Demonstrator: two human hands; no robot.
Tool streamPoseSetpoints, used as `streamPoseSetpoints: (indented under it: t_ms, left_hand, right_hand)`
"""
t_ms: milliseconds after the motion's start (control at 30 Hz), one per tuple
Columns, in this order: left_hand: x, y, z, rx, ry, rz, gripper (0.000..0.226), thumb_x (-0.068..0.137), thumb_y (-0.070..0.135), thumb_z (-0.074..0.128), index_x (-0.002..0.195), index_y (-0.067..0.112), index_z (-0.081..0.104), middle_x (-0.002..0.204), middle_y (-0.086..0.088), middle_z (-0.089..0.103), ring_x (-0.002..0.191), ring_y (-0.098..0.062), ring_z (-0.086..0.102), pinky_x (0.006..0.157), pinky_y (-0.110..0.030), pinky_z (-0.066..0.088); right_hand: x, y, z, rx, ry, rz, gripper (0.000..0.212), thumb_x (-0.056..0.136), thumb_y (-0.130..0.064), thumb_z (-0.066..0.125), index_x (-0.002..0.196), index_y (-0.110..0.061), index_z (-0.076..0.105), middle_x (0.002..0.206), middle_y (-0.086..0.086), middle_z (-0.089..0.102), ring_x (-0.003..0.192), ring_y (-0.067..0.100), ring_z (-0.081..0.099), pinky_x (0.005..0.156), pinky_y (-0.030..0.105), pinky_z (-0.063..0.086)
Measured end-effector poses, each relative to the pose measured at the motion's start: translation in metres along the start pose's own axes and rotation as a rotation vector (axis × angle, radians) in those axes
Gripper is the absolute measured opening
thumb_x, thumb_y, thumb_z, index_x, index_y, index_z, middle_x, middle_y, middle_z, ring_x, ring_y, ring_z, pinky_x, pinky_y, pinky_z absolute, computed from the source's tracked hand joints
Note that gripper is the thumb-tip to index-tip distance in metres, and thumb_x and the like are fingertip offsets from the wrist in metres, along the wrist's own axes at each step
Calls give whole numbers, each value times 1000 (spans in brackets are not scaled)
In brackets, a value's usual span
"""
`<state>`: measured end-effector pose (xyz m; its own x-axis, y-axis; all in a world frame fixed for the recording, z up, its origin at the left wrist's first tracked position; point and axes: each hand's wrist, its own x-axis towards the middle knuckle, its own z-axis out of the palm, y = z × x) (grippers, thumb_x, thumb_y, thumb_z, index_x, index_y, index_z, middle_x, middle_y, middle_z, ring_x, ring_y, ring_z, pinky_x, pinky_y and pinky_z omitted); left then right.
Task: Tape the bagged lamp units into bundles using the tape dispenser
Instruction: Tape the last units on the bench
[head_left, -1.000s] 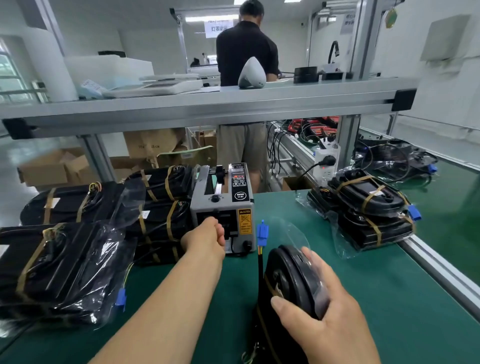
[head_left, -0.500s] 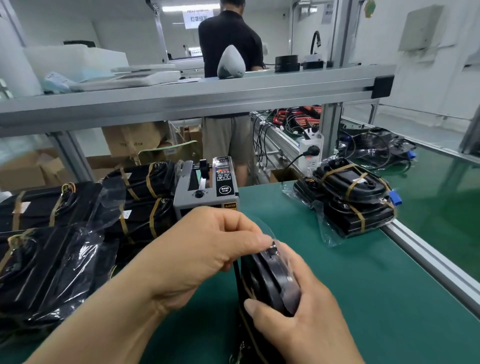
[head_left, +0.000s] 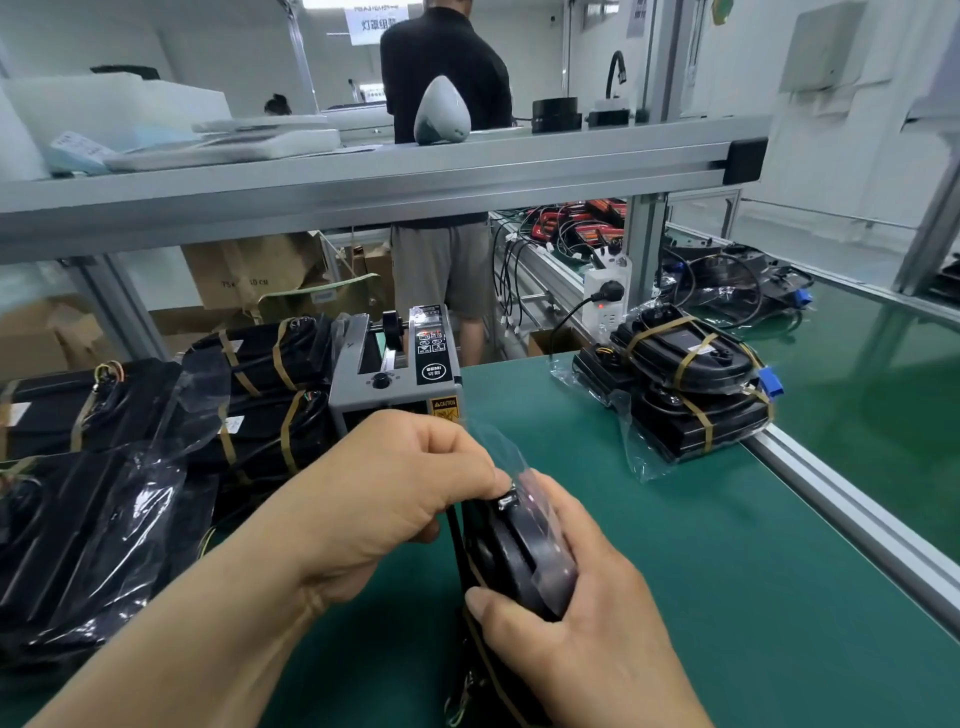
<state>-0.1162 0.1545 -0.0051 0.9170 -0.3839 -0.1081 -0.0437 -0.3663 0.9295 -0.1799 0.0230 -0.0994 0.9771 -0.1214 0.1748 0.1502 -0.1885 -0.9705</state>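
A black bagged lamp unit (head_left: 519, 556) stands on edge on the green bench near the front. My right hand (head_left: 587, 623) grips it from the right side and below. My left hand (head_left: 384, 493) is curled at the unit's top edge, fingertips pinching there; whether a tape strip is between them is hidden. The grey tape dispenser (head_left: 400, 374) sits just behind my left hand. A taped bundle (head_left: 685, 389) of bagged lamps lies at the right by the bench rail.
Several taped black bundles (head_left: 260, 395) and loose bagged units (head_left: 88, 535) pile up on the left. A metal shelf beam (head_left: 363, 176) crosses overhead. A person (head_left: 447, 156) stands behind the bench. A power strip (head_left: 605, 296) and cables sit at the back right.
My left hand left the dispenser's front slot and came back to the top edge of the lamp unit, where it now pinches. My right hand kept holding the unit.
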Motion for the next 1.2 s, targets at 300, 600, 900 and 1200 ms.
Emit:
streamPoseSetpoints:
  t_ms: [300, 600, 900, 1200]
  left_hand:
    - [0, -7, 5, -34, 46, 41, 11, 69, 20, 73, 62, 16, 65, 56, 4, 51, 50, -6, 41, 48, -17, 36]
    - [-3, -7, 10, -35, 106, 62, 12, 72, 12, 72, 62, 14, 65, 64, -3, 59, 56, -7, 52, 48, -15, 43]
    - [-4, -9, 11, -75, 121, 56, 16, 68, 14, 77, 58, 17, 65, 63, -3, 61, 56, -6, 54, 48, -17, 44]
    - [-5, -8, 9, -35, 121, 60, 9, 57, 25, 70, 54, 19, 64, 61, -1, 59, 55, -7, 53, 48, -16, 44]
  right_hand:
    - [0, -1, 1, -25, 2, 13, 98, 46, -52, 67, 140, -48, 41, 124, -36, 58, 112, -22, 52, 86, -1, 38]
    - [0, -4, 3, -96, 12, 24, 99, 49, -49, 66, 144, -48, 36, 129, -32, 56, 115, -19, 51, 91, -1, 38]
    - [0, -3, 3, -83, 9, 12, 98, 51, -47, 68, 144, -46, 38, 128, -32, 57, 114, -19, 51, 90, 0, 39]
    - [-1, -3, 6, -93, 18, 21, 97, 51, -47, 69, 143, -48, 38, 129, -32, 56, 115, -18, 51, 94, 3, 41]
